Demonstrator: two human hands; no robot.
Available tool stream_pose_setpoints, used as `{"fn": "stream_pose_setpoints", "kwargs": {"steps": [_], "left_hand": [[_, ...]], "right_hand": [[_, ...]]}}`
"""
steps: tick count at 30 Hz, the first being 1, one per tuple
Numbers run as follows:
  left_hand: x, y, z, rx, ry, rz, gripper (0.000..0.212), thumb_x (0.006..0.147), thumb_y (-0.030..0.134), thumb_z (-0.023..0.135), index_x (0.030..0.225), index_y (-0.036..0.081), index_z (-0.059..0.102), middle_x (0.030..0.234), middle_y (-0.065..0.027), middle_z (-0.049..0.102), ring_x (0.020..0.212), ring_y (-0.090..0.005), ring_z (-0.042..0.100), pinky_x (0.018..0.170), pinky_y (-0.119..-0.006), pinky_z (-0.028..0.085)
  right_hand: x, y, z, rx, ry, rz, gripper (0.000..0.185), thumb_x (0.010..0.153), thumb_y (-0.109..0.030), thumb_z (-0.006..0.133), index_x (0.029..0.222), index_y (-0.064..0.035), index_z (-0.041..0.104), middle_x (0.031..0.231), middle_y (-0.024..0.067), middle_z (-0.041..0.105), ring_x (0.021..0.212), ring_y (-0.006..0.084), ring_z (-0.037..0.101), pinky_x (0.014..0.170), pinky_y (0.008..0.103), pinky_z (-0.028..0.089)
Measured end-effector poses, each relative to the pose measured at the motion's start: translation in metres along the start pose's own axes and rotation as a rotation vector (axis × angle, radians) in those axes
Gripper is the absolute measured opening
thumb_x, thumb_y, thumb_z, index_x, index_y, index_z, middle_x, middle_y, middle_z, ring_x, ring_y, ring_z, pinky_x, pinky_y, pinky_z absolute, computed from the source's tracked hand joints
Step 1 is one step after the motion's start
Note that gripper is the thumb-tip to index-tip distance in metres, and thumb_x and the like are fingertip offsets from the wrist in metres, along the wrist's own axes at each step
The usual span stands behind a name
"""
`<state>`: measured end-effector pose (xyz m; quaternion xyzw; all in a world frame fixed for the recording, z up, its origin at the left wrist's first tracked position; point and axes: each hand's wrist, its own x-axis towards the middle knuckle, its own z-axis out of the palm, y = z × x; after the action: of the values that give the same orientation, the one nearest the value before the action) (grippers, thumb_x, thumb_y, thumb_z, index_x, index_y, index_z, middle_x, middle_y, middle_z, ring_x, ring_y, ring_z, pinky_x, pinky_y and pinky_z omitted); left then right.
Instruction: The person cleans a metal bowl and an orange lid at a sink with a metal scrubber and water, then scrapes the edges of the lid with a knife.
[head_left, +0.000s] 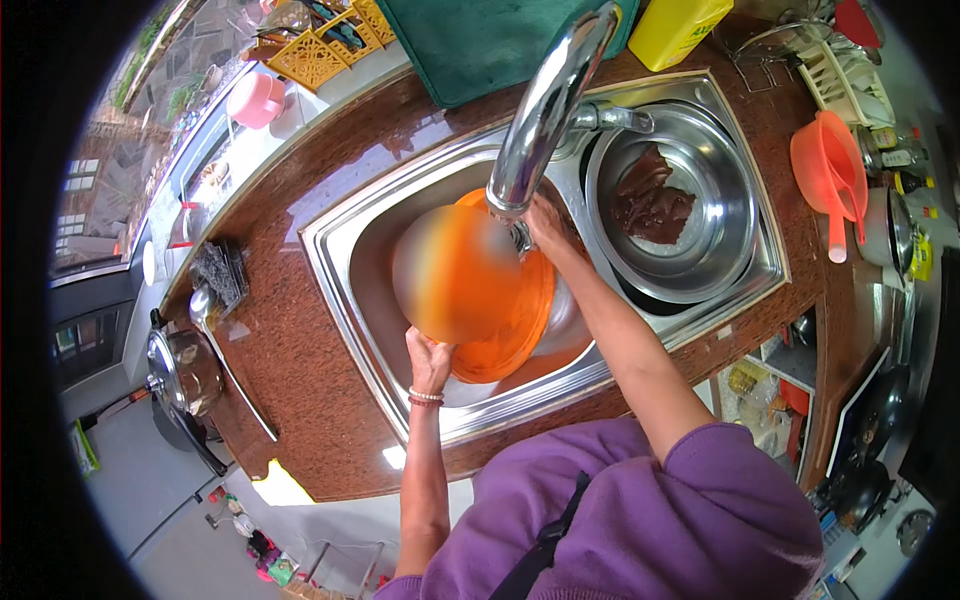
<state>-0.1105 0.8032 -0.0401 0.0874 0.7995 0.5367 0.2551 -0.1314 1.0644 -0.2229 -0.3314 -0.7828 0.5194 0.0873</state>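
A round orange plastic basin (517, 330) is in the left bowl of the steel sink (375, 277), under the chrome tap (544, 112). A blurred patch covers much of the basin. My left hand (429, 361) grips its near left edge, fingertips hidden by the blur. Just beneath the spout is my right hand (546, 223), at the basin's far right side; the spout and blur hide its fingers, so its hold is unclear. To the right, a stainless steel basin (724, 247) fills the other sink bowl. Dark red-brown pieces, seemingly raw liver (652, 199), lie inside it.
A green board (495, 45) and yellow bottle (675, 34) stand behind the tap. Orange dippers (821, 161) are at right. On the left counter are a long metal spoon (232, 367), scouring pad (219, 274) and lidded pot (187, 367).
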Motion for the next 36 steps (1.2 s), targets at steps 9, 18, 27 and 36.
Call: {"fn": "stream_pose_setpoints", "kwargs": {"steps": [9, 18, 27, 36], "left_hand": [[-0.012, -0.083, -0.041, -0.545, -0.316, -0.338, 0.050, 0.075, 0.022, 0.068, 0.115, -0.001, 0.049, 0.107, -0.0055, 0.056, 0.094, -0.0141, 0.054, 0.084, -0.028, 0.043], [0.073, -0.040, -0.046, 0.018, -0.302, 0.040, 0.036, 0.068, 0.007, 0.069, 0.101, -0.003, 0.055, 0.089, -0.0022, 0.059, 0.081, -0.0104, 0.054, 0.075, -0.026, 0.045], [0.059, 0.010, -0.009, 0.177, -0.204, 0.197, 0.030, 0.062, 0.001, 0.058, 0.091, -0.005, 0.056, 0.070, -0.0105, 0.058, 0.066, -0.0189, 0.054, 0.067, -0.030, 0.044], [0.056, 0.003, -0.018, -0.081, -0.145, 0.029, 0.033, 0.068, -0.007, 0.058, 0.100, -0.005, 0.053, 0.085, -0.0039, 0.059, 0.076, -0.0123, 0.055, 0.071, -0.024, 0.045]], "right_hand": [[-0.025, -0.111, -0.053, 0.063, -0.201, -0.050, 0.037, 0.066, -0.022, 0.063, 0.100, -0.0090, 0.054, 0.089, 0.0141, 0.058, 0.085, 0.0310, 0.056, 0.072, 0.0368, 0.044], [-0.087, -0.153, -0.023, -0.112, 0.038, -0.698, 0.027, 0.065, -0.014, 0.063, 0.091, -0.0097, 0.055, 0.098, 0.0093, 0.056, 0.081, 0.0276, 0.058, 0.066, 0.0379, 0.047], [-0.113, -0.155, -0.015, -0.242, 0.035, -0.838, 0.033, 0.069, -0.012, 0.056, 0.103, -0.0133, 0.056, 0.110, 0.0089, 0.048, 0.084, 0.0283, 0.053, 0.069, 0.0413, 0.044], [-0.056, -0.056, -0.006, -0.004, 0.252, -0.254, 0.047, 0.068, -0.011, 0.064, 0.112, -0.0075, 0.044, 0.108, 0.0146, 0.043, 0.093, 0.0319, 0.047, 0.082, 0.0390, 0.041]]}}
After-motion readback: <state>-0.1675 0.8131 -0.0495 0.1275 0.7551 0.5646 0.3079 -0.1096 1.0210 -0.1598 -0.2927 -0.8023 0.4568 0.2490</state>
